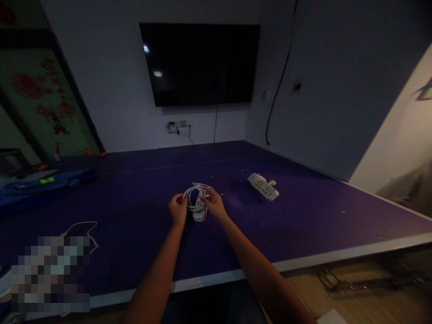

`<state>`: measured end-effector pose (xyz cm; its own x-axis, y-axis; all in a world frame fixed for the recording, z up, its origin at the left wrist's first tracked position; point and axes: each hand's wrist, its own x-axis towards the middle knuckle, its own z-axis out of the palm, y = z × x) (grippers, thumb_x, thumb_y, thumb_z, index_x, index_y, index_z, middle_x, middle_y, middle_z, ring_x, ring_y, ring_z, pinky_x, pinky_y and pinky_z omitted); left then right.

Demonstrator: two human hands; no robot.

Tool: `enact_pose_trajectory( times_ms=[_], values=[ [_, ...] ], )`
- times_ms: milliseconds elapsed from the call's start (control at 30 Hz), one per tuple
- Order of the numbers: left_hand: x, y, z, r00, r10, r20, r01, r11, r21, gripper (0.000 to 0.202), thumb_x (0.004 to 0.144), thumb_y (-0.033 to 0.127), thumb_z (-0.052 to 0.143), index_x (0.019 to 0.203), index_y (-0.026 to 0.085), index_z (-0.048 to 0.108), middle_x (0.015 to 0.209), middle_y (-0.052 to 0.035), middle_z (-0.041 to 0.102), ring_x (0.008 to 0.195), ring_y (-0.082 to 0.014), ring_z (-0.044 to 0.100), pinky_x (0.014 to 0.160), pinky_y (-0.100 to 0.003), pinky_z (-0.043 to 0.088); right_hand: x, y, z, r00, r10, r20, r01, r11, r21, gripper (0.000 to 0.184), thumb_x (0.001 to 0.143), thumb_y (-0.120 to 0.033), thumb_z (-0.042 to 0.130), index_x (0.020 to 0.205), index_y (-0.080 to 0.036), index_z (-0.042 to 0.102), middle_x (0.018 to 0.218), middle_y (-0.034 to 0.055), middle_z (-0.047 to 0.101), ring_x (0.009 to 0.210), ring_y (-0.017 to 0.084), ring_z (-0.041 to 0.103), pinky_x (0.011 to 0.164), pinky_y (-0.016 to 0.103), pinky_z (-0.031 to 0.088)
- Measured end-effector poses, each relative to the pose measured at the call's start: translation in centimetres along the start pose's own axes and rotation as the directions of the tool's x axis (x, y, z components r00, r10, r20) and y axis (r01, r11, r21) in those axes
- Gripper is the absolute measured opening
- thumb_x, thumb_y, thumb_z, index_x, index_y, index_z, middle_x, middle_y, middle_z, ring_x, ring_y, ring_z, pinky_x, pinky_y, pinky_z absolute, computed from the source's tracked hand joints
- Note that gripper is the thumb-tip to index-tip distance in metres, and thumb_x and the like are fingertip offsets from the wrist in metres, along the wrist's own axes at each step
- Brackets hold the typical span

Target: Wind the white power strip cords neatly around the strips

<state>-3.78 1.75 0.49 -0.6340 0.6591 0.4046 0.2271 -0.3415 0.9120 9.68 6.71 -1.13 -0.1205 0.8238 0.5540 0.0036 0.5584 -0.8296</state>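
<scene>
The left hand (177,210) and right hand (214,203) pinched opposite sides of a white cable (195,208) in their fingers, seemingly keeping its loops together. A white socket block (200,216) sat just nearside of the fingers; a cord-wrapped power strip (266,189) lay rightward, apart, perhaps for room.

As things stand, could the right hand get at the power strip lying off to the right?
Probably yes: only small pale specks show on the purple surface between the right hand and the white power strip, though that hand is holding the coiled white cable.
</scene>
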Motion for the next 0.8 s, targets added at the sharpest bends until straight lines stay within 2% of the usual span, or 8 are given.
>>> enact_pose_trajectory(
  times_ms=[133, 233, 300, 400, 467, 533, 667, 800],
  values=[
    [-0.4, 0.4, 0.6, 0.99, 0.046, 0.131, -0.041, 0.998, -0.038, 0.02, 0.064, 0.036, 0.07, 0.07, 0.018, 0.064, 0.079, -0.0059, 0.063, 0.076, -0.0184, 0.058, 0.066, -0.026, 0.045, 0.1, 0.2, -1.1, 0.981, -0.005, -0.193, -0.049, 0.961, -0.274, 0.038, 0.067, -0.034, 0.064, 0.101, -0.017, 0.062, 0.07, 0.0012, 0.064, 0.056, 0.015, 0.056, 0.053, 0.025, 0.043],
    [-1.0, 0.8, 1.0, 0.952, 0.139, 0.274, -0.138, 0.99, -0.021, 0.021, 0.068, 0.04, 0.068, 0.073, 0.02, 0.068, 0.099, -0.0097, 0.064, 0.096, -0.0232, 0.057, 0.073, -0.03, 0.046, 0.3, 0.3, -2.3, 0.937, -0.01, -0.349, -0.134, 0.912, -0.387, 0.029, 0.068, -0.038, 0.065, 0.087, -0.017, 0.065, 0.066, 0.003, 0.064, 0.057, 0.017, 0.056, 0.054, 0.026, 0.041],
    [-1.3, 0.8, 1.1, 0.936, 0.182, 0.303, -0.207, 0.977, 0.052, 0.028, 0.068, 0.042, 0.069, 0.086, 0.021, 0.069, 0.109, -0.0108, 0.062, 0.107, -0.0258, 0.054, 0.084, -0.034, 0.044, 0.6, 0.5, -3.1, 0.909, -0.004, -0.416, -0.157, 0.923, -0.352, 0.03, 0.069, -0.044, 0.063, 0.077, -0.015, 0.064, 0.065, 0.0053, 0.064, 0.057, 0.017, 0.056, 0.055, 0.026, 0.041],
    [-1.6, 0.3, 1.1, 0.924, 0.194, 0.328, -0.267, 0.944, 0.194, 0.068, 0.052, 0.046, 0.08, 0.112, 0.02, 0.061, 0.126, -0.0141, 0.054, 0.121, -0.0309, 0.044, 0.101, -0.041, 0.032, 1.1, 1.2, -4.2, 0.854, 0.025, -0.52, -0.17, 0.957, -0.234, 0.037, 0.071, -0.051, 0.059, 0.07, -0.014, 0.062, 0.065, 0.0066, 0.063, 0.059, 0.017, 0.056, 0.057, 0.027, 0.042],
    [-1.8, -0.2, 1.1, 0.913, 0.149, 0.381, -0.264, 0.926, 0.268, 0.091, 0.04, 0.048, 0.084, 0.12, 0.018, 0.055, 0.133, -0.0172, 0.05, 0.126, -0.0342, 0.039, 0.105, -0.043, 0.026, 1.5, 1.9, -4.8, 0.788, 0.057, -0.613, -0.176, 0.975, -0.135, 0.04, 0.074, -0.054, 0.055, 0.07, -0.014, 0.06, 0.067, 0.0069, 0.063, 0.062, 0.017, 0.057, 0.06, 0.028, 0.044],
    [-2.0, -0.6, 1.2, 0.907, 0.061, 0.416, -0.219, 0.913, 0.343, 0.095, 0.035, 0.047, 0.085, 0.121, 0.018, 0.055, 0.13, -0.0192, 0.052, 0.125, -0.0365, 0.041, 0.103, -0.044, 0.027, 2.0, 2.7, -5.4, 0.717, 0.104, -0.689, -0.154, 0.988, -0.011, 0.041, 0.075, -0.054, 0.052, 0.074, -0.014, 0.058, 0.07, 0.0068, 0.063, 0.065, 0.017, 0.057, 0.062, 0.029, 0.047],
    [-2.0, -0.8, 1.2, 0.946, -0.09, 0.31, -0.081, 0.865, 0.496, 0.076, 0.042, 0.035, 0.083, 0.113, 0.019, 0.061, 0.104, -0.0186, 0.066, 0.109, -0.0379, 0.055, 0.095, -0.045, 0.032, 2.9, 4.3, -6.3, 0.645, 0.196, -0.739, -0.064, 0.977, 0.203, 0.038, 0.075, -0.053, 0.051, 0.081, -0.016, 0.054, 0.073, 0.0033, 0.06, 0.062, 0.015, 0.058, 0.059, 0.029, 0.051],
    [-0.9, -0.6, 0.4, 0.987, -0.025, 0.16, -0.065, 0.845, 0.53, 0.062, 0.054, 0.034, 0.075, 0.112, 0.015, 0.062, 0.097, -0.0193, 0.067, 0.098, -0.0354, 0.06, 0.085, -0.04, 0.04, 3.3, 5.4, -7.6, 0.605, 0.197, -0.772, -0.083, 0.979, 0.186, 0.036, 0.076, -0.052, 0.047, 0.081, -0.017, 0.05, 0.071, 0.0018, 0.058, 0.062, 0.014, 0.059, 0.058, 0.029, 0.051]
  ],
)
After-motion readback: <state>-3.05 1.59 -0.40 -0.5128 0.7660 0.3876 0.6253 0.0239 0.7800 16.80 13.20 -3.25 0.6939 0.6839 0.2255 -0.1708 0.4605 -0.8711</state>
